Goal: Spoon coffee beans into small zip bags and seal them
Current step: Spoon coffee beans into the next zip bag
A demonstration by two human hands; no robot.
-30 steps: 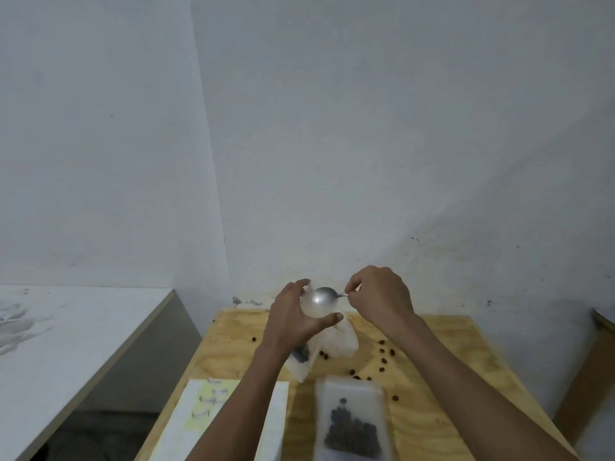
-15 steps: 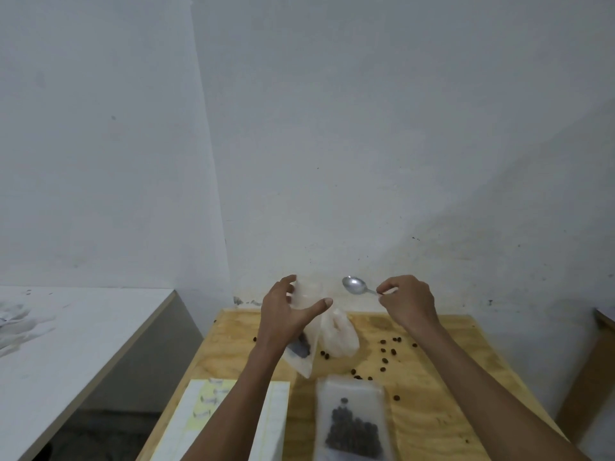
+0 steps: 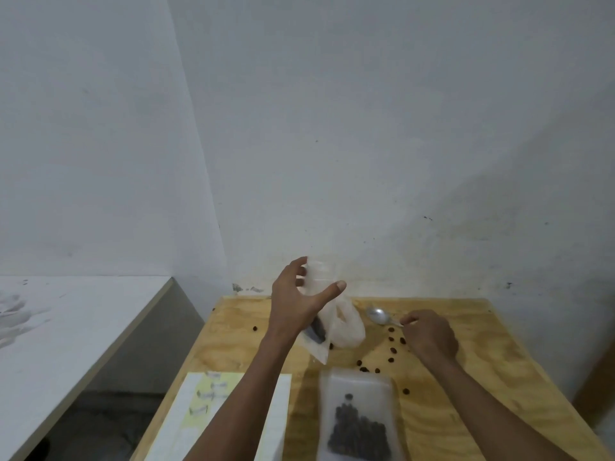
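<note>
My left hand [image 3: 296, 301] holds a small clear zip bag [image 3: 318, 277] upright above the wooden table [image 3: 499, 371], fingers and thumb spread around its mouth. A few dark beans sit in the bag's lower part [image 3: 317, 329]. My right hand [image 3: 429, 334] pinches the handle of a metal spoon [image 3: 379, 316], whose empty bowl lies low at the table's far side. A translucent tray [image 3: 357, 424] holding a heap of coffee beans sits near the front edge. Loose beans [image 3: 392, 351] are scattered between tray and spoon.
A crumpled white plastic bag [image 3: 347, 327] lies behind the zip bag. A white sheet with a yellow note [image 3: 206, 407] lies front left on the table. A white-topped bench [image 3: 66, 327] stands to the left across a gap. The wall is close behind.
My right hand pulled the spoon out of the bag's mouth, moved it right and lowered it to the table. My left hand kept holding the bag up.
</note>
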